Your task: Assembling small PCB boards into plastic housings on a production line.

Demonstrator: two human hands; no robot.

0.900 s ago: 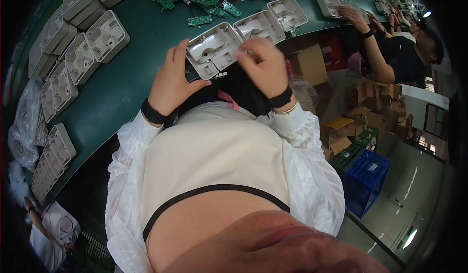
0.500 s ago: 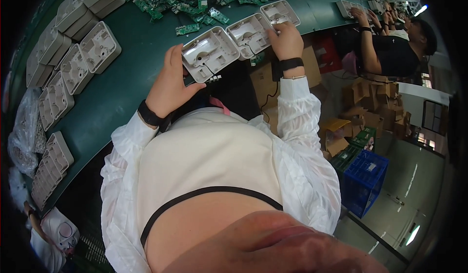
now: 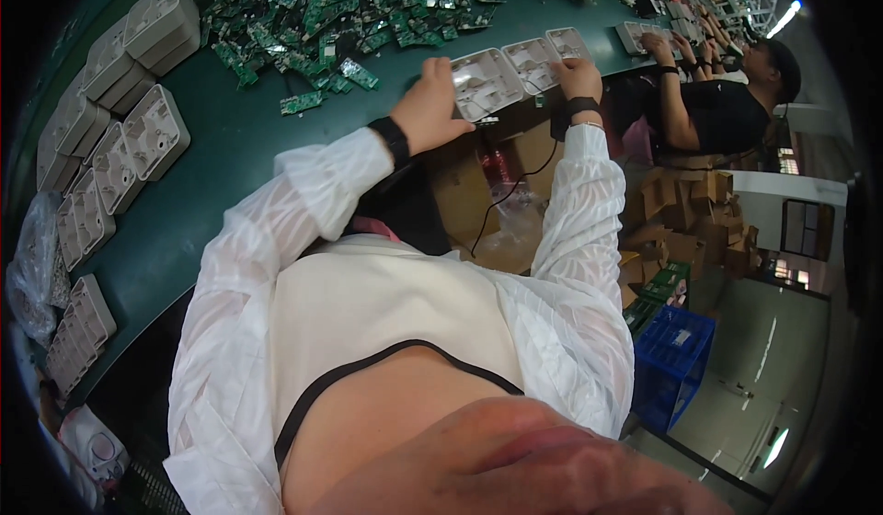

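At the bench's near edge, right of centre, lies a row of white plastic casings [image 3: 487, 83] with their open sides up. Three are visible, with moulded posts and holes inside, and a thin dark wire shows in at least one. My left hand [image 3: 429, 110] clasps the left end of the row, fingers at the far corner and thumb by the near edge. My right hand [image 3: 579, 81] is closed over the near side at the right end, its fingertips partly hidden. A small white connector [image 3: 487, 120] hangs below the near edge of the left casing.
Loose green circuit boards [image 3: 322, 28] are heaped across the far bench [image 3: 230, 147]. Stacked white casings [image 3: 156, 133] and a clear plastic bag [image 3: 35, 267] line the left. A co-worker [image 3: 708, 101] handles casings at far right. Cardboard boxes [image 3: 681, 198] and a blue crate [image 3: 676, 359] stand at right.
The row of casings has slid right and away from my body, with both hands staying on it. My left arm now reaches farther across.
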